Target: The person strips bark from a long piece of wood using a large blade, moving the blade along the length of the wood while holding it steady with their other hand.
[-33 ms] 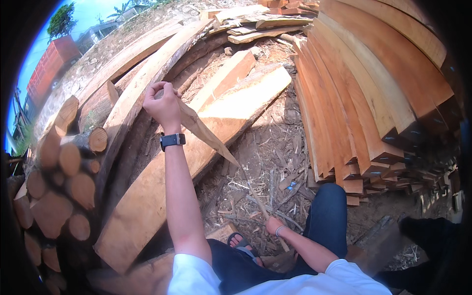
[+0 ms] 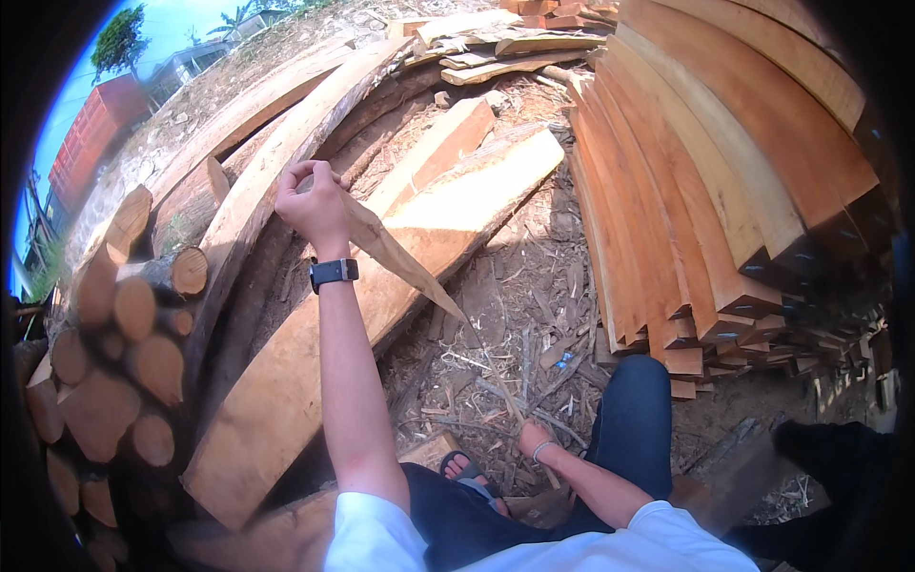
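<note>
The long, thin, pale-brown strip of bark or wood runs on a slant between the two hands — its broad upper end pinched in the closed fingers of the raised left hand, its narrow tail dropping down and to the right toward the right hand, low beside the knee in dark blue trousers. The right hand looks curled around that thin end, though its grip is too small to tell for sure — so the strip hangs taut-looking above the wide sawn plank and the chip-strewn ground, left hand far, right hand near
</note>
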Tool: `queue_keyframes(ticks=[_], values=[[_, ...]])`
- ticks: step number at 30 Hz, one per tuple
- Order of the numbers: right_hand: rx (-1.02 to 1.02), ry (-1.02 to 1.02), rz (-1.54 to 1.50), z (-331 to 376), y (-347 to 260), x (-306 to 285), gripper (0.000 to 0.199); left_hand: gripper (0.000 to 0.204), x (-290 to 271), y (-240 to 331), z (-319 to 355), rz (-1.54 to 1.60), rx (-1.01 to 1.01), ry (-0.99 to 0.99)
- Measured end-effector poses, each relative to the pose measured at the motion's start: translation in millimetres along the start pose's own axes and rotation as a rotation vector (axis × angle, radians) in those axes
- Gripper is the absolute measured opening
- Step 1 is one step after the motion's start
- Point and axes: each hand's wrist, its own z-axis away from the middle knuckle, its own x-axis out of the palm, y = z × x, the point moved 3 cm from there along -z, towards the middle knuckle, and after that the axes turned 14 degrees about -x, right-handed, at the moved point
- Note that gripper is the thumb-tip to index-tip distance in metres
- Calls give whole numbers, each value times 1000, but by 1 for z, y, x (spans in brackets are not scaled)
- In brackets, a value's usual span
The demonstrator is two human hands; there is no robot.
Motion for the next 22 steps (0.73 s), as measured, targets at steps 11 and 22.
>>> queue_keyframes(ticks=[11,22], values=[[63,62,-1409,15,-63,-34,20,8,-6,-4,-6,34,32,17],[80,259,-291,17,-74,-76,37,9,-33,-6,-9,-63,44,133]])
